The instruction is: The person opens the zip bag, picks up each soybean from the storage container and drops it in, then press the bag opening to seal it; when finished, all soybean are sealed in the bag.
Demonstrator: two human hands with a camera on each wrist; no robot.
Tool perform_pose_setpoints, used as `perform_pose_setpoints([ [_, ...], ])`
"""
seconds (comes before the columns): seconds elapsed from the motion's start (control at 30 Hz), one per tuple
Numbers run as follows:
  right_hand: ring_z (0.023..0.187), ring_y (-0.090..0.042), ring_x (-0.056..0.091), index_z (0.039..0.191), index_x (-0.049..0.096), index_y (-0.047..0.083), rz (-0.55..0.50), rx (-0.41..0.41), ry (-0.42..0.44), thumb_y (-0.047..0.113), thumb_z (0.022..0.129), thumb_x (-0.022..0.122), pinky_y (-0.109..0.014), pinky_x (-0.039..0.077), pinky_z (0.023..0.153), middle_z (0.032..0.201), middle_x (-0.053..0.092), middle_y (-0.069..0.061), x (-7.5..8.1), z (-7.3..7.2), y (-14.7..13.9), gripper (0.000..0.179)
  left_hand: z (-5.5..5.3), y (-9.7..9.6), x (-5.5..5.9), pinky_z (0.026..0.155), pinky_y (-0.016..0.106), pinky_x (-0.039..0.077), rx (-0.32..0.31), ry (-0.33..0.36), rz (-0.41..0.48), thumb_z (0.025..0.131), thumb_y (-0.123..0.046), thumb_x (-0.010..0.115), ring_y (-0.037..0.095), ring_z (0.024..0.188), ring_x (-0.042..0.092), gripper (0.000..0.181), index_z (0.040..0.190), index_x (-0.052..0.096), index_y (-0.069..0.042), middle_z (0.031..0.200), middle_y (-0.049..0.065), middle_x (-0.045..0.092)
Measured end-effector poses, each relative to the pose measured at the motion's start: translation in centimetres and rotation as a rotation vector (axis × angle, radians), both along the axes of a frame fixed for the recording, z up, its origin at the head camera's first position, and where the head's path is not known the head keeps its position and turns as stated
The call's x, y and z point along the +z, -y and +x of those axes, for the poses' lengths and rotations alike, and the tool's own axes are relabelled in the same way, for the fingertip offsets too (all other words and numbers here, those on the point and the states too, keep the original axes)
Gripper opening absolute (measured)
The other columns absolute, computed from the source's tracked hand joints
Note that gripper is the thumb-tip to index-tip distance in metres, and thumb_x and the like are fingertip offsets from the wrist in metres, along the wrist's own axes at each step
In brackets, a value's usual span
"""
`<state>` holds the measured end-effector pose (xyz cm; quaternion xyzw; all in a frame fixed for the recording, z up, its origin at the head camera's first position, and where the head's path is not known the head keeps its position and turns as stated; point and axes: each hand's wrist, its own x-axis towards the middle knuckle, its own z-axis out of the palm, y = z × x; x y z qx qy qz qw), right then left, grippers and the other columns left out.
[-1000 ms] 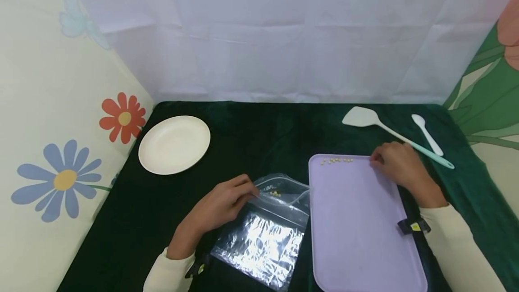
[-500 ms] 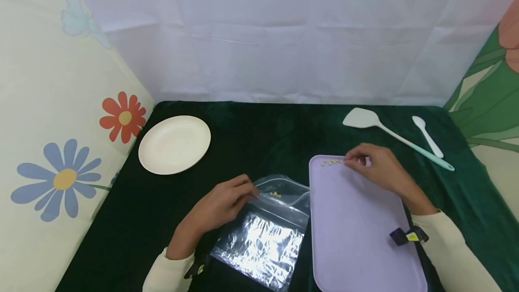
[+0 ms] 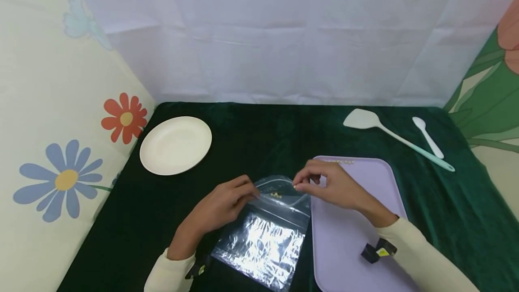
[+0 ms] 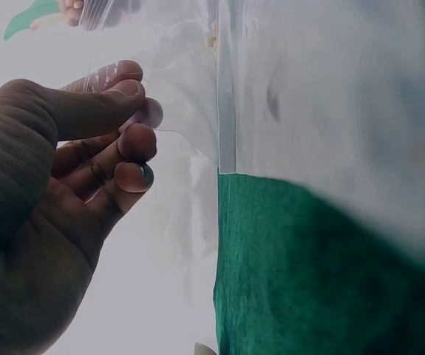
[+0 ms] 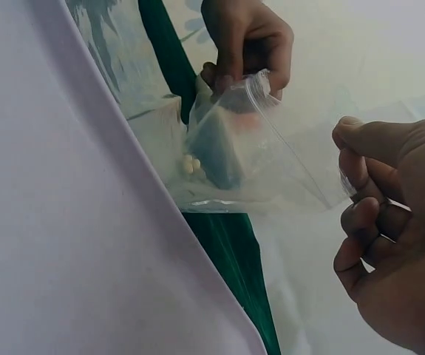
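Note:
A clear zip bag (image 3: 263, 244) lies on the dark green cloth with its mouth spread. My left hand (image 3: 220, 204) pinches the left side of that mouth between thumb and fingers, as the left wrist view also shows. Several small pale-yellow beans (image 3: 275, 195) sit inside, just below the opening. At the right side of the mouth, my right hand (image 3: 332, 186) pinches one small pale bean (image 3: 294, 187) between thumb and index finger. Its fingertips overlap the bag's edge in the head view. The right forearm crosses a lilac tray (image 3: 348, 247), where several beans (image 3: 348, 162) line the far edge.
A cream plate (image 3: 175, 146) rests at the back left. Behind the tray on the right lie a white spatula (image 3: 362, 119) with a mint handle and a small white spoon (image 3: 428, 138). A pale cloth wall (image 3: 263, 48) closes off the back of the table.
My right hand has moved left, from the tray's far right corner along its far edge to the bag's mouth, and now holds a bean. The left hand keeps its grip in place.

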<state>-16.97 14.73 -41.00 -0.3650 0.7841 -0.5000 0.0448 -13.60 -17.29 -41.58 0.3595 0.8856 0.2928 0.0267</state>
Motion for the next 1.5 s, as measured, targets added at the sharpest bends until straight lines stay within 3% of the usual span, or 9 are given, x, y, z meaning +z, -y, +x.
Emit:
perform_pose_setpoints([
  [0.2, 0.079, -0.013, 0.052, 0.109, 0.076, 0.028, 0.011, 0.008, 0.017, 0.023, 0.095, 0.072, -0.032, 0.045, 0.068, 0.089, 0.063, 0.011, 0.1, 0.1, 0.1, 0.015, 0.0, -0.1, 0.2, 0.079, 0.022, 0.054, -0.006, 0.0, 0.004, 0.095, 0.0, 0.066, 0.002, 0.088, 0.056, 0.021, 0.106, 0.071, -0.017, 0.104, -0.013, 0.055],
  [0.37, 0.08, -0.013, 0.051, 0.105, 0.076, 0.03, 0.087, -0.151, -0.078, 0.025, 0.094, 0.073, -0.032, 0.045, 0.067, 0.089, 0.062, 0.013, 0.9, -0.3, -1.8, 0.012, 0.1, -0.1, 0.2, 0.079, 0.022, 0.054, -0.006, -0.01, 0.01, 0.095, 0.0, 0.067, 0.002, 0.088, 0.056, 0.021, 0.105, 0.071, -0.018, 0.104, -0.012, 0.055],
  [0.47, 0.08, -0.014, 0.051, 0.102, 0.076, 0.025, 0.214, -0.285, -0.18, 0.022, 0.093, 0.075, -0.032, 0.044, 0.067, 0.089, 0.061, 0.012, 1.4, -0.9, -3.8, 0.01, 0.1, -0.1, 0.1, 0.079, 0.022, 0.054, -0.005, -0.007, 0.01, 0.095, 0.0, 0.066, 0.002, 0.087, 0.056, 0.021, 0.105, 0.071, -0.017, 0.104, -0.012, 0.056],
  [0.6, 0.085, -0.019, 0.054, 0.098, 0.077, 0.016, 0.449, -0.415, -0.281, 0.015, 0.092, 0.075, -0.041, 0.041, 0.077, 0.089, 0.065, 0.003, 1.0, -2.2, -6.8, 0.007, 0.2, -0.1, 0.0, 0.079, 0.022, 0.054, -0.006, -0.01, 0.011, 0.095, 0.001, 0.066, 0.002, 0.087, 0.056, 0.021, 0.105, 0.071, -0.017, 0.103, -0.012, 0.056],
  [0.7, 0.085, -0.023, 0.057, 0.093, 0.077, 0.013, 0.588, -0.471, -0.326, 0.012, 0.089, 0.077, -0.044, 0.039, 0.078, 0.086, 0.066, -0.002, 0.2, -3.0, -8.7, 0.004, 0.2, -0.1, 0.0, 0.079, 0.022, 0.054, -0.008, -0.017, 0.015, 0.094, 0.002, 0.066, 0.003, 0.087, 0.057, 0.022, 0.105, 0.071, -0.016, 0.103, -0.012, 0.056],
  [0.83, 0.079, -0.023, 0.059, 0.09, 0.078, 0.012, 0.676, -0.5, -0.35, 0.01, 0.086, 0.079, -0.041, 0.039, 0.069, 0.081, 0.066, -0.002, -0.9, -3.5, -10.0, 0.005, 0.3, -0.1, 0.0, 0.079, 0.022, 0.054, -0.01, -0.017, 0.018, 0.094, 0.003, 0.066, 0.003, 0.087, 0.058, 0.023, 0.105, 0.071, -0.017, 0.103, -0.012, 0.056],
  [1.13, 0.072, -0.018, 0.055, 0.09, 0.079, 0.015, 0.709, -0.49, -0.34, 0.014, 0.085, 0.08, -0.041, 0.04, 0.068, 0.077, 0.066, 0.002, -2.8, -4.0, -10.4, 0.006, 0.3, 0.0, -0.1, 0.08, 0.022, 0.054, -0.016, -0.021, 0.023, 0.093, 0.004, 0.066, 0.003, 0.088, 0.059, 0.024, 0.105, 0.071, -0.017, 0.103, -0.011, 0.056],
  [1.33, 0.076, -0.02, 0.058, 0.089, 0.078, 0.012, 0.706, -0.487, -0.312, 0.015, 0.086, 0.08, -0.045, 0.044, 0.072, 0.08, 0.066, 0.0, -3.1, -4.1, -10.4, 0.005, 0.2, -0.1, -0.1, 0.08, 0.021, 0.054, -0.024, -0.027, 0.029, 0.093, 0.004, 0.066, 0.004, 0.088, 0.059, 0.025, 0.105, 0.071, -0.017, 0.102, -0.011, 0.056],
  [1.5, 0.076, -0.017, 0.055, 0.093, 0.076, 0.014, 0.539, -0.473, -0.211, 0.016, 0.09, 0.077, -0.037, 0.045, 0.067, 0.083, 0.064, 0.003, -2.6, -3.7, -9.8, 0.004, 0.3, 0.0, -0.1, 0.08, 0.022, 0.054, -0.016, -0.034, 0.029, 0.093, 0.004, 0.067, 0.002, 0.087, 0.058, 0.025, 0.104, 0.071, -0.017, 0.102, -0.011, 0.057],
])
